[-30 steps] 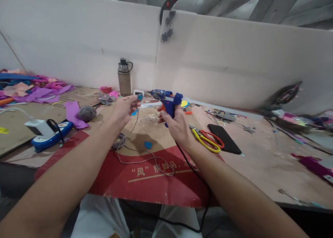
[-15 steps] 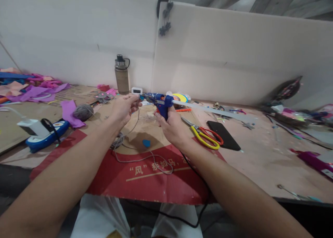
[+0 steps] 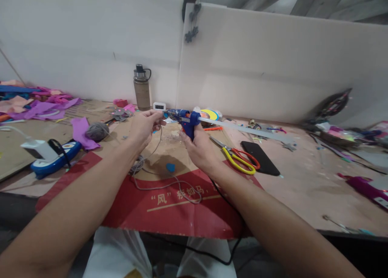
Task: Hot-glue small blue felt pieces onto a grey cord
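My right hand [image 3: 198, 144] is wrapped round the handle of a blue hot glue gun [image 3: 186, 119], a long clear glue stick [image 3: 233, 125] jutting from its back. The nozzle points left, close to the fingertips of my left hand [image 3: 148, 126]. Those fingers pinch a small blue piece [image 3: 165, 115], mostly hidden, and grey yarn [image 3: 159, 138] hangs from them. The yarn runs down to a small tangle [image 3: 138, 164] and loops over the red printed board. Below my hands lies another blue piece [image 3: 170, 167].
Scissors [image 3: 239, 158] with yellow and red handles and a black phone [image 3: 260, 158] lie on the right. A blue power strip [image 3: 56, 160], grey yarn ball [image 3: 97, 131] and felt scraps are on the left. A bottle [image 3: 142, 90] stands behind.
My right hand and the glue gun have shifted very slightly left. My left hand keeps its pinch in nearly the same place.
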Demonstrator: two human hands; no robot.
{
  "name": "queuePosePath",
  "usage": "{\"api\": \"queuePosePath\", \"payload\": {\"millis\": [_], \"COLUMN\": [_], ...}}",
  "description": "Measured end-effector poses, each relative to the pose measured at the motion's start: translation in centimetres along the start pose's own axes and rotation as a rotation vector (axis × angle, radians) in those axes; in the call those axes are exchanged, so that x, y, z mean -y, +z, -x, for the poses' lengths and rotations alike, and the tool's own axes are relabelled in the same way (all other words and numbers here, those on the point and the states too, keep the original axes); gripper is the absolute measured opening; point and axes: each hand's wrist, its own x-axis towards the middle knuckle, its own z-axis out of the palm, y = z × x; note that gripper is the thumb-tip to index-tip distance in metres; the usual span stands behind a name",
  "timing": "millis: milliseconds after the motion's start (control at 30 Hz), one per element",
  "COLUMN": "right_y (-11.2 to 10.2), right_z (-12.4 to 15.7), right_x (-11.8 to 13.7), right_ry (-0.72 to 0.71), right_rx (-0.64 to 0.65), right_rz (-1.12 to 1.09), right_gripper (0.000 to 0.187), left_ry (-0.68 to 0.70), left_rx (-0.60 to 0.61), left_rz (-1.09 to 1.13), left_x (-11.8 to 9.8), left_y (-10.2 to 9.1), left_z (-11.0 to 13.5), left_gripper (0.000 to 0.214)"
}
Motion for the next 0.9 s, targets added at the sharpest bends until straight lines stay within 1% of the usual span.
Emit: {"api": "queuePosePath", "payload": {"millis": [133,333,467,633,800,900], "right_y": [-0.08,-0.03,-0.08,-0.23,-0.12,0.0], "right_z": [0.03,0.04,0.05,0.09,0.06,0.15], "right_x": [-0.03,-0.08,-0.07,-0.04,-0.29,-0.83], "right_ry": [-0.006,-0.002,0.001,0.003,-0.008,0.001], "right_rx": [0.003,0.001,0.007,0.005,0.001,-0.007], "right_rz": [0.003,0.016,0.01,0.011,-0.005,-0.092], "right_gripper": [0.042,0.041,0.04,0.041,0.036,0.029], "left_ry": [0.01,0.013,0.014,0.011,-0.008,-0.025], "left_rx": [-0.022,0.021,0.013,0.002,0.028,0.013], "left_rz": [0.005,-0.006,-0.018,-0.001,0.003,0.016], "left_x": [-0.02,0.18,0.08,0.02,0.14,0.1], "left_y": [0.02,-0.04,-0.02,-0.02,0.03,-0.13], "left_z": [0.01,-0.05,-0.02,-0.02,0.02,-0.17], "left_gripper": [0.009,0.011,0.013,0.01,0.011,0.011]}}
